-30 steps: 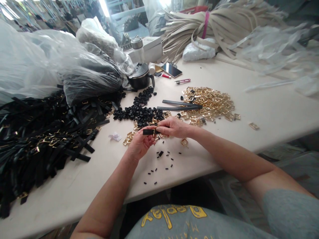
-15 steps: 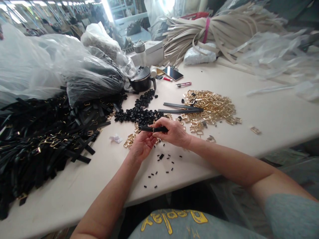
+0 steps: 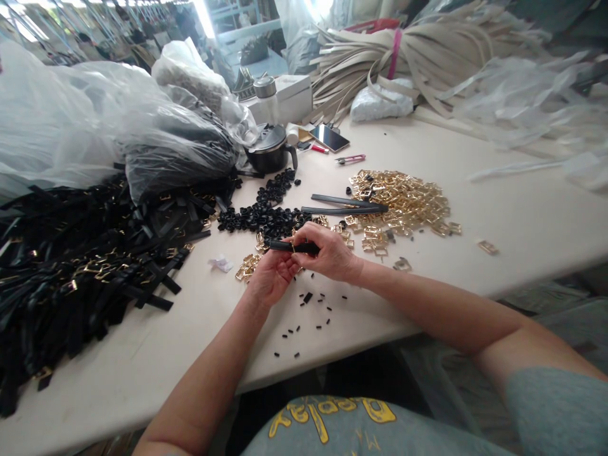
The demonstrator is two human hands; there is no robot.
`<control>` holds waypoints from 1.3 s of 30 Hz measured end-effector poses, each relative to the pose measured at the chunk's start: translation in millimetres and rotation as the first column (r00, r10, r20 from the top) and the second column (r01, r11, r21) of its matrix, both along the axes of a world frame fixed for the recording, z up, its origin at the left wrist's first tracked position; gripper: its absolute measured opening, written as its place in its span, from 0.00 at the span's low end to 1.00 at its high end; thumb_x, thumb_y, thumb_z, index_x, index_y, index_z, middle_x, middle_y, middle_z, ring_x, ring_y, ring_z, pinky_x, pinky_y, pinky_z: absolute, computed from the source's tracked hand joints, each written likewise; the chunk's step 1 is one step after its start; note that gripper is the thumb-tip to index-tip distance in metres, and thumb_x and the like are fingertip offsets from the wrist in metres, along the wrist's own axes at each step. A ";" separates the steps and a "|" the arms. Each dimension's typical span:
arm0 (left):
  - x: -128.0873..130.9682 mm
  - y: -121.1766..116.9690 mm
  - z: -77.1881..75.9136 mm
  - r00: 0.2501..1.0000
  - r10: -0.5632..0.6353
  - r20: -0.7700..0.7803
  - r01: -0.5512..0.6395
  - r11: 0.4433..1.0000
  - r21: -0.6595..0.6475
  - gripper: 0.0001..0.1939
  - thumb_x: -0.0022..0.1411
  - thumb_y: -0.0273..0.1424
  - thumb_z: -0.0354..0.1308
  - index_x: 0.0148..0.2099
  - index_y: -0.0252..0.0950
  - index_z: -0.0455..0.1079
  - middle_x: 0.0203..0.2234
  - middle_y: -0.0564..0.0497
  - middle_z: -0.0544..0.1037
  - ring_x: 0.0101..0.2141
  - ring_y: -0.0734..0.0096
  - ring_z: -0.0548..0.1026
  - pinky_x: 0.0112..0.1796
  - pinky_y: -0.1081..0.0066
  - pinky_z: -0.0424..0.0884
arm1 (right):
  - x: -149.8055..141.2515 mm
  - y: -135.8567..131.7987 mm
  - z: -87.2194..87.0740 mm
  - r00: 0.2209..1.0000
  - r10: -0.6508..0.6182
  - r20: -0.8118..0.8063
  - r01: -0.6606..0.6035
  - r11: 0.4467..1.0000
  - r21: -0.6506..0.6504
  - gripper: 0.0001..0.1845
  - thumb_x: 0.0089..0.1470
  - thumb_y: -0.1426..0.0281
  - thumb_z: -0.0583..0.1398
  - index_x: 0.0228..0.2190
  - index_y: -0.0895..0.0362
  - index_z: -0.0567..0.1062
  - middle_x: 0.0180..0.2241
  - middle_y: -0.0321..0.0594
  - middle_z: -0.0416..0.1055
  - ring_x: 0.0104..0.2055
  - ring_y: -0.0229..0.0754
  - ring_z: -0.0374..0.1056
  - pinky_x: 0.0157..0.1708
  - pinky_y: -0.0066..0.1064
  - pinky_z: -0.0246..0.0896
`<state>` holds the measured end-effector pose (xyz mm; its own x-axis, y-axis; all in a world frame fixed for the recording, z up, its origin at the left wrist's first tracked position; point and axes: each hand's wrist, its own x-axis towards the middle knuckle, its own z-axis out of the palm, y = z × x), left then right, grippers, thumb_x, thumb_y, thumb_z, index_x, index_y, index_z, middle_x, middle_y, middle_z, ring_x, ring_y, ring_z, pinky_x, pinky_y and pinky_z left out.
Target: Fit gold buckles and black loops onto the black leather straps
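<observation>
A short black strap (image 3: 281,246) with a gold buckle part at its middle is held level between both hands, above the table. My left hand (image 3: 274,276) is closed round its left end from below, palm up. From the right, my right hand (image 3: 329,251) pinches the strap near the gold piece; the fingers partly hide it. Just behind the hands lie a heap of small black loops (image 3: 266,218) and two black strips (image 3: 349,206). A pile of gold buckles (image 3: 403,199) spreads to the right, with a few more gold buckles (image 3: 247,268) beside my left hand.
Many black straps with buckles (image 3: 95,272) are heaped on the left under a plastic bag (image 3: 156,133). Small black bits (image 3: 308,297) lie scattered in front. Farther back are a black pot (image 3: 269,155), a phone (image 3: 329,137), thread snips (image 3: 350,159) and bundled beige straps (image 3: 427,54).
Almost nothing differs. My right hand's fingers have shifted very slightly at the gold piece; both hands keep their hold on the strap.
</observation>
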<state>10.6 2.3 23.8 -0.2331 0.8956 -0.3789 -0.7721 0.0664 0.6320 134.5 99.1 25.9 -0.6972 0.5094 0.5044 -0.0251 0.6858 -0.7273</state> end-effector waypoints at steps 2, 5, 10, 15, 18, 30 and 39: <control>0.5 0.0 -0.2 1.000 0.001 0.004 -0.001 1.000 -0.003 0.07 0.52 0.26 0.64 0.36 0.33 0.72 0.25 0.53 0.77 0.25 0.78 0.75 0.29 0.81 0.74 | 0.2 0.4 0.7 1.000 0.005 -0.006 -0.005 1.000 0.013 0.07 0.47 0.77 0.59 0.30 0.55 0.68 0.31 0.35 0.67 0.33 0.36 0.65 0.35 0.28 0.60; 0.2 0.4 -0.9 1.000 -0.004 -0.015 0.004 1.000 -0.015 0.08 0.50 0.27 0.65 0.33 0.32 0.71 0.25 0.52 0.77 0.26 0.78 0.75 0.28 0.81 0.73 | 0.7 1.6 1.2 1.000 0.021 -0.010 -0.021 1.000 0.012 0.06 0.47 0.78 0.57 0.26 0.55 0.67 0.29 0.34 0.65 0.30 0.35 0.62 0.32 0.27 0.58; -3.4 1.7 -4.1 0.993 0.031 -0.111 -0.035 0.999 -0.036 0.11 0.48 0.27 0.67 0.33 0.32 0.69 0.24 0.54 0.77 0.24 0.81 0.74 0.27 0.83 0.71 | 0.4 7.0 -0.7 0.999 0.025 0.030 -0.022 0.995 -0.098 0.03 0.49 0.74 0.58 0.30 0.56 0.68 0.28 0.33 0.67 0.29 0.34 0.61 0.32 0.27 0.57; -4.2 1.7 -2.4 0.992 0.037 -0.123 -0.043 0.998 -0.042 0.12 0.48 0.27 0.68 0.34 0.34 0.68 0.25 0.54 0.77 0.23 0.82 0.74 0.27 0.83 0.70 | 0.8 11.8 0.0 0.992 0.102 0.067 -0.083 0.966 -0.245 0.04 0.51 0.74 0.56 0.32 0.57 0.69 0.28 0.33 0.68 0.28 0.33 0.61 0.31 0.27 0.58; -3.8 0.4 0.5 0.994 0.010 -0.109 -0.014 0.999 -0.040 0.11 0.49 0.28 0.68 0.34 0.33 0.69 0.25 0.54 0.77 0.22 0.83 0.73 0.26 0.83 0.71 | 2.8 13.2 3.1 0.992 0.112 0.061 -0.087 0.945 -0.314 0.07 0.49 0.74 0.57 0.34 0.58 0.69 0.28 0.33 0.67 0.28 0.33 0.61 0.30 0.27 0.57; -5.9 -0.6 2.6 0.998 -0.021 -0.058 0.017 0.997 -0.069 0.07 0.47 0.26 0.65 0.30 0.29 0.71 0.21 0.52 0.75 0.20 0.83 0.70 0.23 0.84 0.68 | 9.1 22.1 8.1 0.939 0.279 0.202 -0.205 0.924 -0.323 0.05 0.57 0.70 0.56 0.33 0.59 0.70 0.21 0.29 0.62 0.21 0.31 0.56 0.23 0.25 0.52; -16.9 -7.0 0.7 0.968 -0.236 -0.082 0.232 0.971 -0.052 0.16 0.43 0.30 0.72 0.33 0.31 0.70 0.20 0.55 0.72 0.20 0.83 0.69 0.22 0.84 0.66 | 10.7 31.8 5.2 0.912 0.340 0.229 -0.287 0.929 -0.234 0.04 0.56 0.70 0.58 0.32 0.58 0.70 0.23 0.31 0.65 0.24 0.32 0.59 0.26 0.25 0.53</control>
<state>-6.3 -4.7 24.5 -0.0526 0.9129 -0.4049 -0.6744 0.2665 0.6886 145.2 130.8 31.1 -0.9296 0.3109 0.1979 -0.0074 0.5213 -0.8534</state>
